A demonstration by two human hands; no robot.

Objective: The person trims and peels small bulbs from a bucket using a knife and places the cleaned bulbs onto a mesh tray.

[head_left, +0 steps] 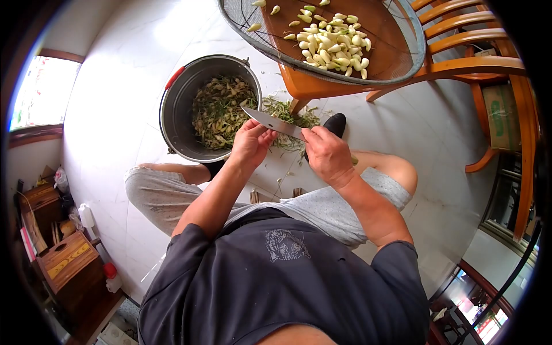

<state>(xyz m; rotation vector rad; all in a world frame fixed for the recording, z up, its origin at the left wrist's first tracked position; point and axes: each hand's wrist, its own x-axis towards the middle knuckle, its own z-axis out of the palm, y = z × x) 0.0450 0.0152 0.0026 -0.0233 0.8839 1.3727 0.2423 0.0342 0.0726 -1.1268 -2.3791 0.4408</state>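
Observation:
My right hand (pixel 326 152) is wrapped round the handle end of a kitchen knife (pixel 276 122), whose broad steel blade points left. My left hand (pixel 251 142) is closed just under the blade, its fingertips pinched close to the edge. Whatever lies between those fingers is too small and hidden to make out. Left of the knife stands a metal bucket (pixel 176 118) with a red grip on its handle, holding green and pale plant trimmings (pixel 223 109). More trimmings (pixel 287 112) lie on the floor beside it. Small whitish-green bulbs (pixel 336 43) are heaped in a round mesh sieve (pixel 417 40).
The sieve rests on a wooden chair seat (pixel 299 86) ahead on the right; another slatted chair (pixel 471 34) stands beyond. A black shoe (pixel 334 124) is close behind my right hand. A wooden cabinet (pixel 66 261) stands at the left, and a cardboard box (pixel 501 118) at the right.

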